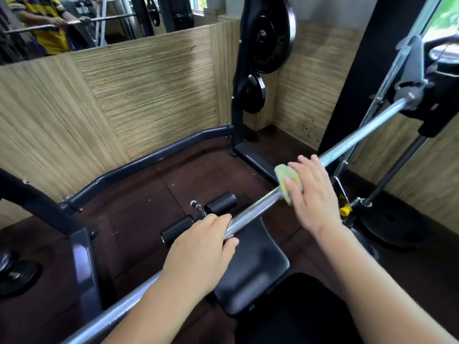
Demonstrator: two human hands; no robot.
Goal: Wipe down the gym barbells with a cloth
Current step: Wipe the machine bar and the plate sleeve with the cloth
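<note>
A chrome barbell point(258, 208) runs diagonally from the lower left to the rack hook at the upper right. My left hand point(201, 249) grips the bar near its middle, fingers curled over it and thumb below. Further right, my right hand point(310, 192) presses a yellow-green and white cloth point(285, 180) onto the bar, fingers wrapped over the cloth. The cloth is folded around the bar and mostly covered by my fingers.
A black padded bench point(250, 271) with roller pads point(221, 203) sits under the bar. Dark rack frame tubes point(149, 160) cross the left and middle. Weight plates point(270, 33) hang on a post behind. A guide rod and carriage point(412, 78) stand right. A mirror point(74, 21) is at top left.
</note>
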